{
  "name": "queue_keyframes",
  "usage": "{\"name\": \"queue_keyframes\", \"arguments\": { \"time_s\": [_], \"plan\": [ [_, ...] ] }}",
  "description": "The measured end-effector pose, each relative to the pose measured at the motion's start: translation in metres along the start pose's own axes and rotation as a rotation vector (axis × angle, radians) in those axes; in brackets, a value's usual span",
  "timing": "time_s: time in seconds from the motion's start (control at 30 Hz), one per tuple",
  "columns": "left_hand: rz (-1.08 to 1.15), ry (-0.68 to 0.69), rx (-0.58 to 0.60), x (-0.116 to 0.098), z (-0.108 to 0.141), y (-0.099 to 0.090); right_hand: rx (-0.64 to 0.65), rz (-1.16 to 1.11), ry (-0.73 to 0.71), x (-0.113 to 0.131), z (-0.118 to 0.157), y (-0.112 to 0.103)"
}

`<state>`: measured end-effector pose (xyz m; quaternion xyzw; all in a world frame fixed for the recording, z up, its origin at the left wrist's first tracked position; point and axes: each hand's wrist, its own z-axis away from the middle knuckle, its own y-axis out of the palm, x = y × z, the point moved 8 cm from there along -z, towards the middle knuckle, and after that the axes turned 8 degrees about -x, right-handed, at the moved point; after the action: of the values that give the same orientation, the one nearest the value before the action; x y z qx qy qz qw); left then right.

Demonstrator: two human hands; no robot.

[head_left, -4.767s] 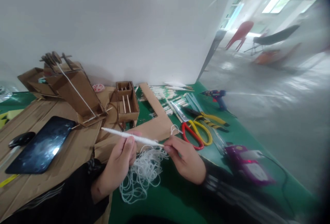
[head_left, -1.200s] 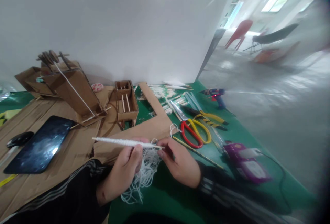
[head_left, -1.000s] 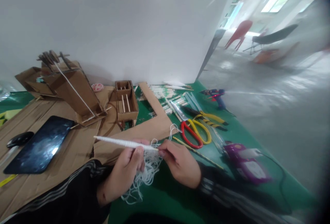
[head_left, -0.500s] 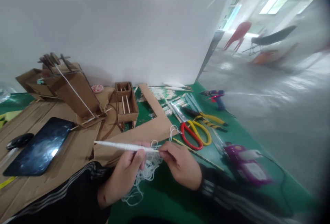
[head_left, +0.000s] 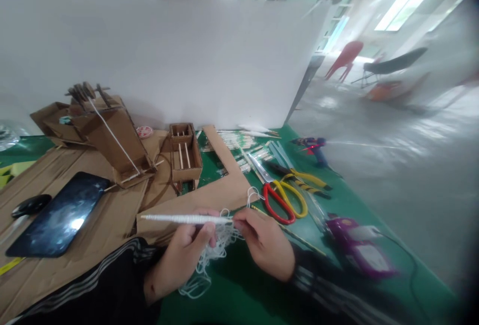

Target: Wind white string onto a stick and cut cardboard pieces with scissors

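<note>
A thin stick wound with white string (head_left: 164,218) lies level across the middle of the view, its bare tip pointing left. My left hand (head_left: 187,247) is closed around its middle, thumb on the near side. At the stick's right end, my right hand (head_left: 264,245) pinches the tip between thumb and fingers. A loose tangle of white string (head_left: 204,265) hangs below and between the hands, down to the green tabletop. One loop of it rests near the L-shaped cardboard piece (head_left: 217,192) just beyond.
Red-and-yellow scissors (head_left: 279,202), pliers (head_left: 310,177), a glue gun (head_left: 314,148) and a purple device with a cable (head_left: 359,247) lie to the right. Leftward are a cardboard model (head_left: 116,135), a small cardboard box (head_left: 186,158) and a dark tablet (head_left: 60,215). A white panel (head_left: 168,60) stands behind.
The whole scene sits slightly lower and further right in the view. Both hands keep hold of the string-wound stick, which looks a little more level.
</note>
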<state>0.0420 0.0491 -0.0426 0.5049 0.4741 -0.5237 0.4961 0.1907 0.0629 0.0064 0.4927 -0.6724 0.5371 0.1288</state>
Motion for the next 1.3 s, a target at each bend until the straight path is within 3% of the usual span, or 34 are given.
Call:
{"name": "queue_keyframes", "arguments": {
  "time_s": [0.27,0.47,0.7,0.93,1.17,1.3],
  "plan": [
    [0.004,-0.085,-0.046,0.004,-0.004,-0.005,-0.004,0.036,0.053,-0.007,-0.002,-0.002],
    [0.006,-0.039,-0.079,0.002,-0.007,-0.009,-0.015,0.037,0.063,-0.010,0.000,0.000],
    [0.037,-0.003,-0.061,0.000,-0.007,-0.006,-0.107,0.182,-0.119,0.007,0.000,-0.002],
    [-0.065,0.206,-0.001,-0.017,-0.001,-0.001,0.016,0.353,-0.242,0.028,-0.002,0.027],
    [-0.128,0.129,-0.046,-0.006,0.005,-0.003,-0.051,0.162,-0.103,0.018,-0.001,0.018],
    [-0.252,0.322,-0.015,-0.029,0.011,-0.002,-0.103,0.007,0.047,0.010,-0.003,0.008]
  ]
}}
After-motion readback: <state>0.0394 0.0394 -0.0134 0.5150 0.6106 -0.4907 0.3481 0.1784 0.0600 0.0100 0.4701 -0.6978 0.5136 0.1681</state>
